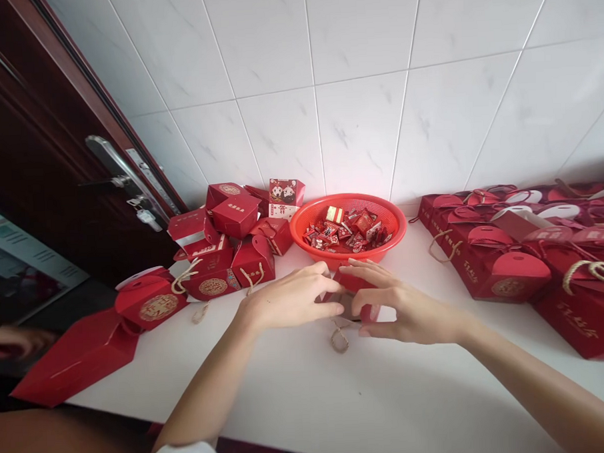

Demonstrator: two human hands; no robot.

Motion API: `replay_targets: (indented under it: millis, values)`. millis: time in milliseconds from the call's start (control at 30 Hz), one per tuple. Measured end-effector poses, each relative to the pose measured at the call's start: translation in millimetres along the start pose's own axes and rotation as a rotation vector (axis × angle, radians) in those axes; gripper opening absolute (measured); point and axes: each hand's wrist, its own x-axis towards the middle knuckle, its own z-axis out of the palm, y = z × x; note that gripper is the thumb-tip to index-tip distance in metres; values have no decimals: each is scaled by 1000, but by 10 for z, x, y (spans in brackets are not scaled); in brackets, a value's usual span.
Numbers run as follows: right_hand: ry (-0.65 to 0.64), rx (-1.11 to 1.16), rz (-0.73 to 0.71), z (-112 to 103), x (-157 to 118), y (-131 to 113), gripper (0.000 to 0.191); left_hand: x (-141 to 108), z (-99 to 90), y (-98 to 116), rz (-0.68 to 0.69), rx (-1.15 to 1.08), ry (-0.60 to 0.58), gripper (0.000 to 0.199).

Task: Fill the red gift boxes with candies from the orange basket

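Note:
Between my two hands, on the white table, is a small red gift box (353,282), largely covered by my fingers. My left hand (298,297) grips its left side with bent fingers, thumb toward the front. From the right, my right hand (410,306) curls its fingers over the top and front of the same box. A grey-brown surface shows between the fingertips; I cannot tell whether it is a flap or the inside. A loop of beige cord (340,341) lies in front of the box. Directly behind stands a red plastic basket (351,256) holding wrapped sweets (352,231).
Several red gift boxes (236,216) are heaped on the left, some with cord handles. More boxes (507,271) stand in rows at the right. Tiled wall (362,130) backs the white table (309,393). A dark door (36,98) and another person's hand (19,340) are at left.

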Motion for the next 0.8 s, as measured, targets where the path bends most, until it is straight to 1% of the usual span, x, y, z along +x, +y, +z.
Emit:
replay_targets:
  millis: [33,100,200,267,333,433,500,600,700,800]
  values:
    - [21,45,26,-14,-5,-8,13,-5,-2,9,-7,-11,10,23]
    - [62,106,103,-23,-12,-19,20,-2,6,22,-21,-25,51,24]
    - [115,108,248,-9,-12,-21,27,30,29,-4,-64,-7,138,31]
    - [128,93,335,-7,-10,-18,25,59,40,-58,-114,1,156,40]
    - [117,95,377,-23,-13,-12,19,85,41,-126,-137,-18,141,48]
    - [70,97,348,-73,-30,13,4,118,23,-207,-171,-54,133,59]
    - [57,96,338,-108,-48,52,13,140,3,-231,-204,-64,121,63]
    - [51,133,400,-158,-73,142,20,173,-28,-234,-207,-85,84,63]
    - [-36,248,489,-213,-83,260,28,206,-49,-235,-184,-156,11,67]
    - [-109,410,496,-249,-82,416,37,251,-47,-250,-181,-239,-67,70]
